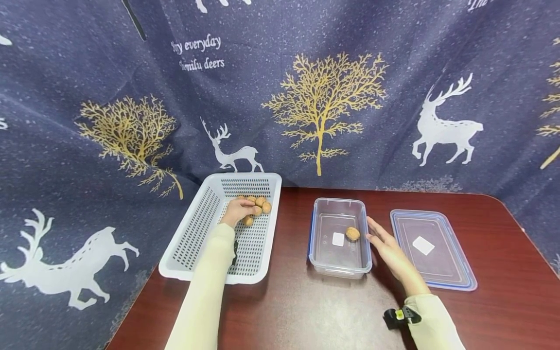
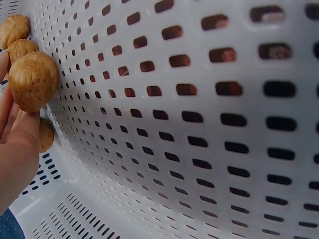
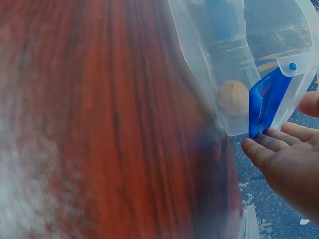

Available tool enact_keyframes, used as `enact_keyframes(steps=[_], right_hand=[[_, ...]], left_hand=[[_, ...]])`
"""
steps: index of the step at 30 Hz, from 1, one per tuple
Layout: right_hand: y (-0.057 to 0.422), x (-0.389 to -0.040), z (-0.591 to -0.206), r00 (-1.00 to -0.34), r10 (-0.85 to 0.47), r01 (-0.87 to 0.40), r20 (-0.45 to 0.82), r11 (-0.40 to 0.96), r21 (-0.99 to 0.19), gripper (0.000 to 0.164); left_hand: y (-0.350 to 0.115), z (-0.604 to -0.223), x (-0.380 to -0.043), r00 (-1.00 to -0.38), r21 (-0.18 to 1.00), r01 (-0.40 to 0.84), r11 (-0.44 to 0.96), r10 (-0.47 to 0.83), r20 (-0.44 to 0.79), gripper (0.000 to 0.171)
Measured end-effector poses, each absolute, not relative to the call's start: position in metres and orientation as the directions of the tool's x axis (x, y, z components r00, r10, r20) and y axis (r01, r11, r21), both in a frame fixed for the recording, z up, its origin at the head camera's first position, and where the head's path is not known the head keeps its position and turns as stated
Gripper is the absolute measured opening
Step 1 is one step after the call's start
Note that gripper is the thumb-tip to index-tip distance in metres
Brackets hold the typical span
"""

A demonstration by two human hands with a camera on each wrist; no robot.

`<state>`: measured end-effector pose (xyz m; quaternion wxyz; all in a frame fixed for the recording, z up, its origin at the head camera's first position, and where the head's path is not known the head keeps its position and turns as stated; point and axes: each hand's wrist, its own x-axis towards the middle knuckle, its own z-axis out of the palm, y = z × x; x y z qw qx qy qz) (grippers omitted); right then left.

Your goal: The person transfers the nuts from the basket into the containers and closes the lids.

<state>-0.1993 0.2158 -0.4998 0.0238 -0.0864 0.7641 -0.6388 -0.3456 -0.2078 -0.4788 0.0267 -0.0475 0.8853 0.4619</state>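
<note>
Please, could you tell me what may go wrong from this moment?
1. The walnuts are roundish and bunched beside the left hand in the white basket, so one may roll away from the fingers.
2. The right hand is at the unfastened blue latch of the clear container; a careless push might shift it.
3. The single walnut inside lies loose, so a jolt could set it rolling.
</note>
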Motion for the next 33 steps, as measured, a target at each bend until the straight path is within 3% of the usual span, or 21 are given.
enact_keyframes(steps=[17, 23, 33], right_hand=[[0.215, -0.199, -0.501, -0.983, -0.168, -0.098, 0.069, 0.173, -0.980, 0.058], [0.215, -0.200, -0.500, -0.984, -0.164, -0.096, 0.068, 0.167, -0.981, 0.057], [0.216, -0.200, -0.498, -0.985, -0.161, -0.093, 0.064, 0.175, -0.980, 0.057]], left_hand=[[-0.207, -0.466, -0.343, -0.996, 0.871, -0.092, 0.482, -0.055, -0.074, 0.038], [-0.203, -0.456, -0.348, -0.994, 0.936, -0.106, 0.336, -0.062, -0.091, 0.038], [-0.190, -0.431, -0.353, -0.995, 0.971, -0.100, 0.215, -0.048, -0.092, 0.040]])
